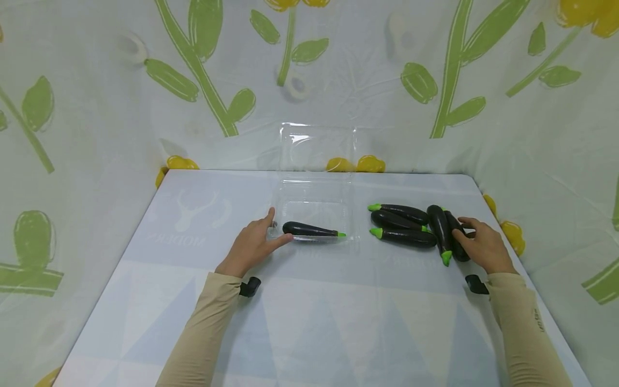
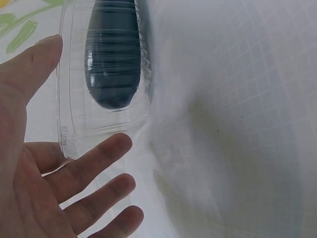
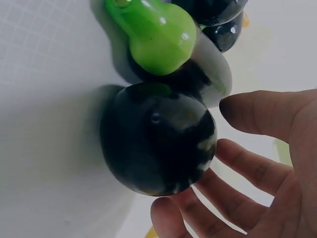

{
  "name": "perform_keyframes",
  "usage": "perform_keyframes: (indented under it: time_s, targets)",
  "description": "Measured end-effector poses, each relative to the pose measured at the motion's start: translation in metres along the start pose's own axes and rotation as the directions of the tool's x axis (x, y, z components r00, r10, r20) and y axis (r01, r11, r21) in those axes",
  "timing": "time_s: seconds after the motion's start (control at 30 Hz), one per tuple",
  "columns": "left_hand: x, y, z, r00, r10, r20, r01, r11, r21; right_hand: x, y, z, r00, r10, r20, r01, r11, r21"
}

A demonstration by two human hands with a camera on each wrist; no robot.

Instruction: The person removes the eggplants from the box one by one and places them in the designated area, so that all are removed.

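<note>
A clear plastic clamshell box (image 1: pixel 316 193) stands at the table's back with its lid raised. One dark eggplant (image 1: pixel 309 229) with a green tip lies inside along the front wall. My left hand (image 1: pixel 251 242) is at the box's front left corner, thumb at the rim and the other fingers spread. To the right, several glossy eggplants (image 1: pixel 403 236) lie in a group. My right hand (image 1: pixel 483 244) is at the outermost eggplant (image 3: pixel 158 139), its fingers along the far side and the thumb extended near the top. Beside that one lies another eggplant with a bright green stem end (image 3: pixel 166 39).
The white and pale blue table (image 1: pixel 319 317) has printed triangles. Behind and on both sides hangs a pale curtain (image 1: pixel 348 97) with green leaf and yellow flower prints, close to the table's back edge. A small black device (image 1: pixel 250 287) is strapped at the left wrist.
</note>
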State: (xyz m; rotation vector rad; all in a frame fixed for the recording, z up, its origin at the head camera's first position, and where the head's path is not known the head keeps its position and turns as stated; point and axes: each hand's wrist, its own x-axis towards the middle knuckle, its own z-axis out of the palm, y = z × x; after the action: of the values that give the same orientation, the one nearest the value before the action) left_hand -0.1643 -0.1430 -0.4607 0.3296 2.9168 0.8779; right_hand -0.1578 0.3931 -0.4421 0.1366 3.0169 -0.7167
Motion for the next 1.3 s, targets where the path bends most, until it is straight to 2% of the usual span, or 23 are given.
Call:
perform_keyframes:
  time_s: [0.27, 0.53, 0.83, 1.13, 1.3]
  targets:
    - [0.001, -0.002, 0.001, 1.000, -0.003, -0.001, 0.003, 1.000, -0.003, 0.003, -0.004, -0.001, 1.000, 0.031, -0.005, -0.031, 0.999, -0.007]
    - [0.000, 0.001, 0.000, 1.000, -0.001, -0.003, 0.001, 1.000, -0.019, 0.004, -0.007, 0.000, 1.000, 0.017, -0.021, -0.017, 1.000, -0.002]
    - [0.000, -0.001, 0.001, 1.000, -0.004, -0.002, 0.004, 1.000, -0.013, 0.009, -0.017, -0.005, 0.992, 0.036, -0.120, -0.031, 0.999, 0.042]
    - [0.000, -0.002, 0.001, 1.000, 0.002, -0.005, -0.002, 1.000, -0.007, 0.012, -0.038, -0.005, 0.969, -0.053, -0.242, 0.071, 0.995, 0.064]
    - [-0.001, -0.001, 0.003, 1.000, -0.014, 0.009, 0.015, 1.000, -0.028, 0.013, -0.047, 0.000, 0.955, -0.132, -0.265, 0.159, 0.984, 0.083]
